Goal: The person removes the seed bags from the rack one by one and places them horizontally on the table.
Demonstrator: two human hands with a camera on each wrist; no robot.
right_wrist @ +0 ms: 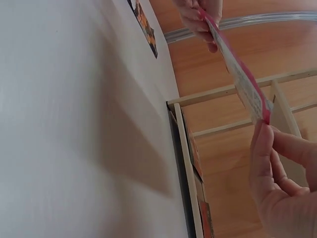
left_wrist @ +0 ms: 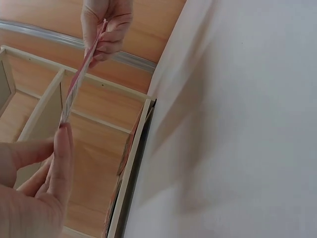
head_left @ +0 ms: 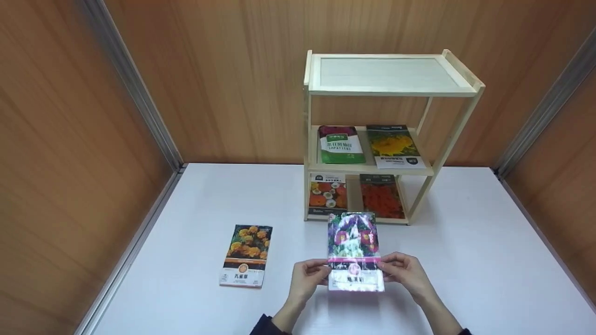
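Glossy flower seed packet [head_left: 354,249] held above the worktop [head_left: 465,260] near its front edge, just in front of the wooden shelf rack [head_left: 386,135]. Left hand [head_left: 307,277] pinches the packet's lower left edge; right hand [head_left: 406,274] pinches its lower right edge. Hands apart, packet between them. Wrist views show the packet edge-on, thumb and fingers clamped on each side. Marigold packet [head_left: 246,255] lies flat on the worktop, toward the left edge. Four packets stand in the rack: two on the middle shelf, two on the bottom shelf.
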